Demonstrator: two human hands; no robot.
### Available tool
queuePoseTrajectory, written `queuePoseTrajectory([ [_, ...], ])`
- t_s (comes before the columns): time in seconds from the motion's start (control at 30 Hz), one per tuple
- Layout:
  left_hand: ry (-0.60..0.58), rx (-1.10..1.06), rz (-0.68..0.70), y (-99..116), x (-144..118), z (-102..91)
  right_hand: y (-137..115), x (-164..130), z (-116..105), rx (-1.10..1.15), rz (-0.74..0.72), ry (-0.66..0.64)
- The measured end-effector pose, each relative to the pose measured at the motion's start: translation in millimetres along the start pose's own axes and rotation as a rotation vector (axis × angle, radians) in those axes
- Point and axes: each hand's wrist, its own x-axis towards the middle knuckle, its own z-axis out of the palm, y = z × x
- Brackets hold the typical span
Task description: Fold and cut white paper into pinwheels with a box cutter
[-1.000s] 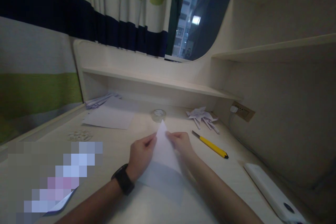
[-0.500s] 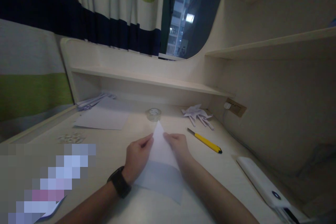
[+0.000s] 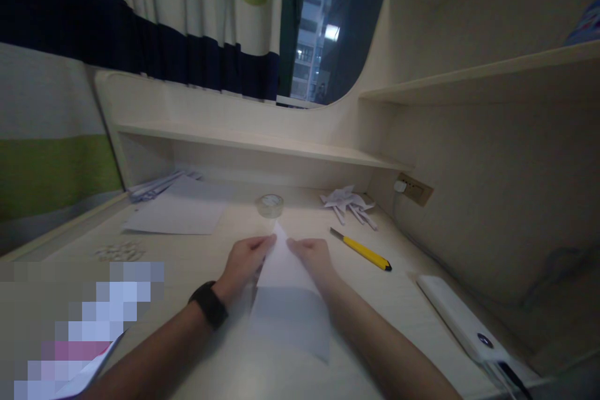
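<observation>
A folded sheet of white paper [image 3: 288,290] narrows to a point at its far end, in the middle of the desk. My left hand [image 3: 246,264], with a dark watch on the wrist, pinches its left edge near the tip. On the opposite edge, my right hand [image 3: 313,257] grips the paper between thumb and fingers. Just beyond the tip lies a roll of clear tape [image 3: 270,206]. To the right of my right hand rests a yellow utility knife [image 3: 363,251] with its blade showing.
Plain white sheets [image 3: 180,209] lie at the back left beside rolled paper sticks [image 3: 154,187]. Folded paper pinwheels [image 3: 347,200] sit at the back right. Small pale pieces [image 3: 120,251] are scattered at left. A white power strip [image 3: 462,315] runs along the right side.
The paper has turned slightly and its tip has drawn a little away from the tape. Both hands still hold it near the tip. The whole view has shifted slightly.
</observation>
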Motion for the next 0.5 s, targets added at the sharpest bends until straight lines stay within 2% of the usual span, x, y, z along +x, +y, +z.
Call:
queuePoseTrajectory([
  [0.07, -0.053, -0.139, -0.062, 0.4, 10.3, 1.6, 0.4, -0.1, 0.0, -0.019, -0.013, -0.012],
  [0.17, -0.079, -0.254, -0.066, -3.2, 23.4, 3.6, 2.3, 0.8, 0.3, -0.038, -0.021, -0.035],
  [0.33, 0.032, -0.31, -0.07, -14.5, 32.0, 5.4, 11.2, 2.8, 5.1, -0.049, -0.003, -0.072],
  [0.5, 0.142, -0.276, -0.064, -18.4, 32.8, 2.3, 22.1, -1.0, 13.7, -0.031, 0.03, -0.112],
])
